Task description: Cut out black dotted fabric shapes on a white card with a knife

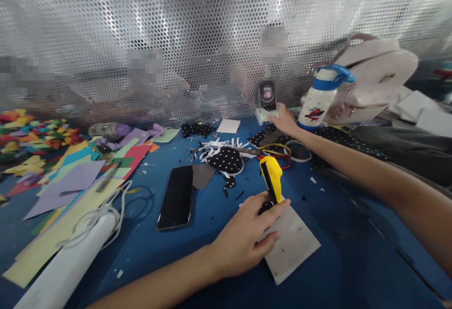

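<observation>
As the left hand (247, 233) grips, yellow tool (275, 177) points up; long axis steep.

free table (353, 248) right of the gray square (296, 245); bottle (316, 106) obstructs the backpack's (383, 80) left side.

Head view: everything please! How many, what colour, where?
Wall: one, silver, back
Table: one, blue, underneath
Folded papers: many, multicoloured, left
Sheets: many, multicoloured, left
Container: one, clear, left
Corded bar: one, white, left
Phone: one, black, centre-left
Dotted pieces: several, black-white, centre
Strips: many, white, centre
Scissors: count unclear, gold-red, centre
Card: one, white, back
Device: one, dark, back
Bottle: one, white-blue, right
Bag: one, pale, right
Papers: several, white, right
Square: one, greyish, front
Tool: one, yellow-black, front
Left hand: one, holding tool
Right hand: one, at device
</observation>
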Demonstrator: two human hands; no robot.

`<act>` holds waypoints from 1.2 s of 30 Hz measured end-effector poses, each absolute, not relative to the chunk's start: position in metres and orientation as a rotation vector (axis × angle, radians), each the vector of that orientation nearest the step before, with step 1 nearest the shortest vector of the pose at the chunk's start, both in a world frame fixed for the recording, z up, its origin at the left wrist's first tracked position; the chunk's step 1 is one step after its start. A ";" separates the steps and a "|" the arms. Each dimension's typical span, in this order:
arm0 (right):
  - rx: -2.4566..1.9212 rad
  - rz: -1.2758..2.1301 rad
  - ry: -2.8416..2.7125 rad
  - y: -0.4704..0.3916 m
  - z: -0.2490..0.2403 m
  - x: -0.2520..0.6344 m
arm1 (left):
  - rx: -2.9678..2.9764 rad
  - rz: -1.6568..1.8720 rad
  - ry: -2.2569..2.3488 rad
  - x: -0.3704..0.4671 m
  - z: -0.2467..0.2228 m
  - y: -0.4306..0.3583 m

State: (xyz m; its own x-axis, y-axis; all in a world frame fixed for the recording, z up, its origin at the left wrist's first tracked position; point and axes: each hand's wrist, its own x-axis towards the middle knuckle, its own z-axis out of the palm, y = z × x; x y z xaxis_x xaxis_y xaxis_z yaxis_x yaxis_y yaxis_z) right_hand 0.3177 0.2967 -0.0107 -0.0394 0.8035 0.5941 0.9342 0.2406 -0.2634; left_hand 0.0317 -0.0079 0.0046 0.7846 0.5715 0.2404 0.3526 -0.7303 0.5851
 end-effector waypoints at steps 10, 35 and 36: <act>-1.703 -0.122 -1.316 0.347 -0.005 0.291 | 2.440 0.540 0.688 0.031 0.006 -0.008; -1.481 0.190 -1.335 0.379 -0.015 0.325 | 2.444 0.553 0.668 0.032 0.006 -0.007; -1.488 0.191 -1.333 0.379 -0.015 0.325 | 2.445 0.550 0.668 0.032 0.006 -0.007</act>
